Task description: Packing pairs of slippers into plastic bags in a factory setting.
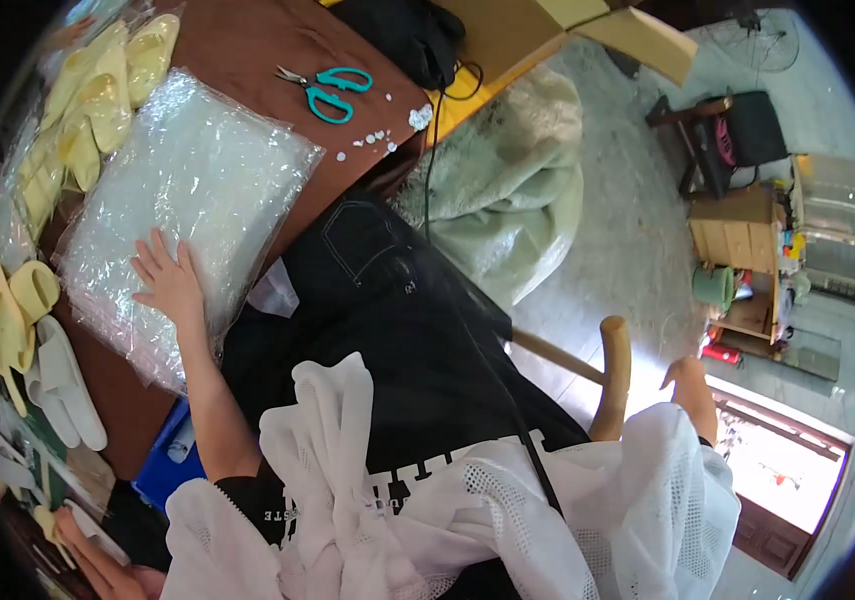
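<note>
My left hand (169, 285) lies flat with its fingers spread on a stack of clear plastic bags (212, 160) on the brown tabletop (222, 50). Nothing is gripped in it. Off to the right, my right hand (688, 384) is beside the curved wooden chair arm (611, 375), and most of its fingers are hidden. Teal-handled scissors (332, 92) rest beyond the bags, blades a little apart. Small white scraps (377, 137) are scattered near them. Pale yellow slippers (107, 85), some in clear wrapping, line the table's left side.
White slippers (65, 385) and more yellow slippers (17, 310) lie at the left. Another person's hand (97, 560) shows at the lower left. A blue bin (169, 465) stands below the table edge. A large translucent sack (517, 190) sits by an opened cardboard box (517, 35).
</note>
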A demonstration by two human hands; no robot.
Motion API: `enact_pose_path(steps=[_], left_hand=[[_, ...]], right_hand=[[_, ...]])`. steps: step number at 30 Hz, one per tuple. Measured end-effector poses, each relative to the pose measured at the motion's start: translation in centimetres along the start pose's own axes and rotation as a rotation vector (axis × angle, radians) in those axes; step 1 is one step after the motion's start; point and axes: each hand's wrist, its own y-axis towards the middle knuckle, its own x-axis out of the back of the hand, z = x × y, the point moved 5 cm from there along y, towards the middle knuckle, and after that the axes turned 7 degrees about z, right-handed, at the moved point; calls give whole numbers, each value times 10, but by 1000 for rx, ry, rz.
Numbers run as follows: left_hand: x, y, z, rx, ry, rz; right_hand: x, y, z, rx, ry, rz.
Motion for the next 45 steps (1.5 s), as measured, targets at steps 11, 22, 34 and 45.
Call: enact_pose_path(steps=[11,22,34,45], left_hand=[[-7,-6,4,2,1,21],[1,-7,-1,13,-22,7],[2,-7,-3,35,-38,-13],[-8,-3,-15,13,-64,24]], right_hand=[[269,218,334,673,-761,-740],[241,265,274,499,-779,-315],[127,217,348,587,-902,-57],[176,347,406,699,-534,-247]])
